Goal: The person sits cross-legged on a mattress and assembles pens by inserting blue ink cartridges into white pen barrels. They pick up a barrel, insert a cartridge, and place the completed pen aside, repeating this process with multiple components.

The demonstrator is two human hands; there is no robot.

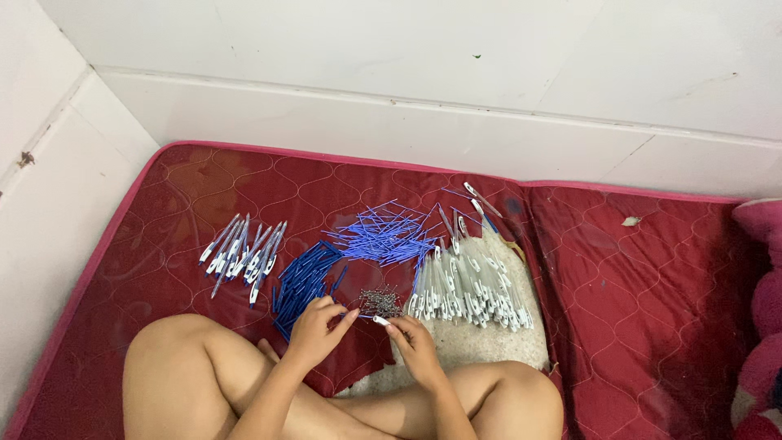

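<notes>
1. Here, the person sits cross-legged on a dark red quilted mattress (619, 269) with a pink piped edge, at its near edge, both hands held low between the knees.
2. The right hand (417, 342) pinches a small white pen piece (381, 320) between thumb and fingers; its long axis lies nearly level, pointing left toward the other hand.
3. The left hand (319, 326) has its fingers curled, the forefinger stretched toward that piece; whether it grips anything I cannot tell.
4. Just beyond the hands lies a small heap of grey metal springs (381, 302).
5. Right of it, a spread of white pen barrels (472, 289) rests on a pale cloth (481, 342), long axes running toward the far edge.
6. Thin blue refill tubes (387, 232) fan out behind, dark blue caps (303, 281) lie left, and assembled white-and-blue pens (244, 254) lie toward the left edge.
</notes>
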